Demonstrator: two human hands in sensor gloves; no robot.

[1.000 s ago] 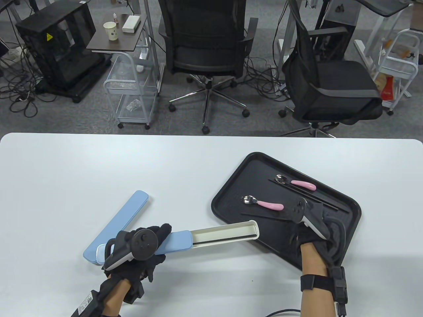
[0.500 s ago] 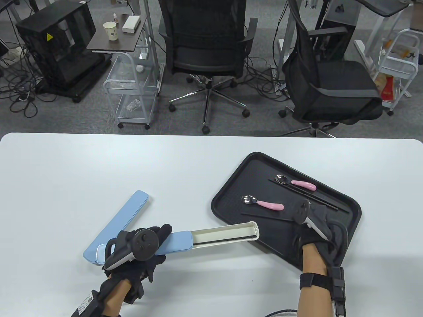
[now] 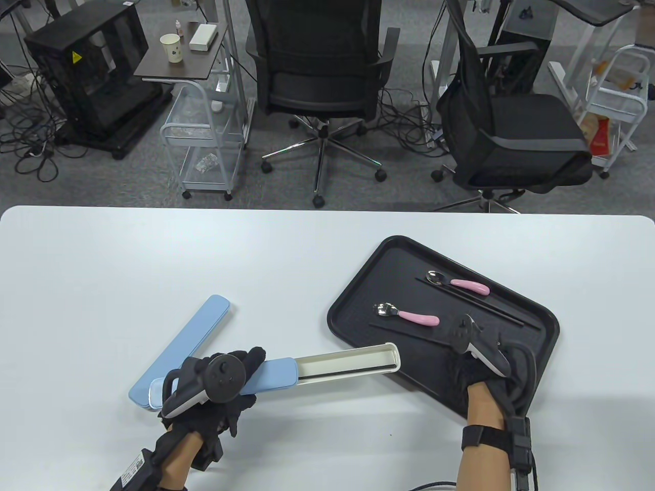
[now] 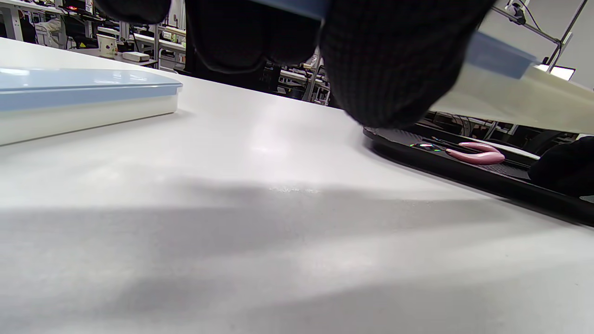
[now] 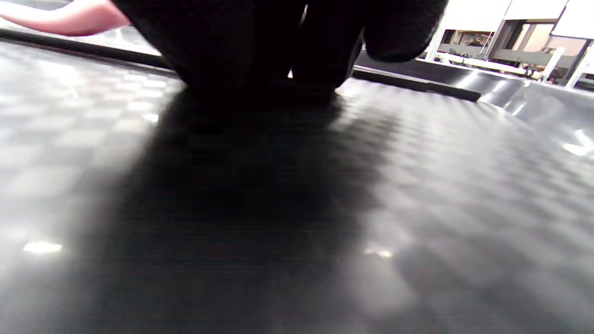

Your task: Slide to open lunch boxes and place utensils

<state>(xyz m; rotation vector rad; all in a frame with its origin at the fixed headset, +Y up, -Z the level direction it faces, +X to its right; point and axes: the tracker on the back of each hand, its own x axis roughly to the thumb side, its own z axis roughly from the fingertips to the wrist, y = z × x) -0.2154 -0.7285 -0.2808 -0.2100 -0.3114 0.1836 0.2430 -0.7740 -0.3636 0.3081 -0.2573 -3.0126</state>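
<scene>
Your right hand (image 3: pixel 478 365) has drawn back toward you on the black tray (image 3: pixel 358 291), fingertips pressed down by the loose chopstick (image 3: pixel 404 333), which runs left-right toward the opened case (image 3: pixel 353 362) your left hand (image 3: pixel 220 378) grips.

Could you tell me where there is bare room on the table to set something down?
Bare white table spreads left of and beyond the closed blue lunch box. The black tray is crowded: two pink-handled spoons, black chopsticks, right hand.

Blue-lidded case (image 3: pixel 327 365) slid open, chopstick apparently inside; closed case (image 3: pixel 179 350) beside; pink-handled spoons (image 3: pixel 408 314) on tray (image 3: pixel 358 299).
</scene>
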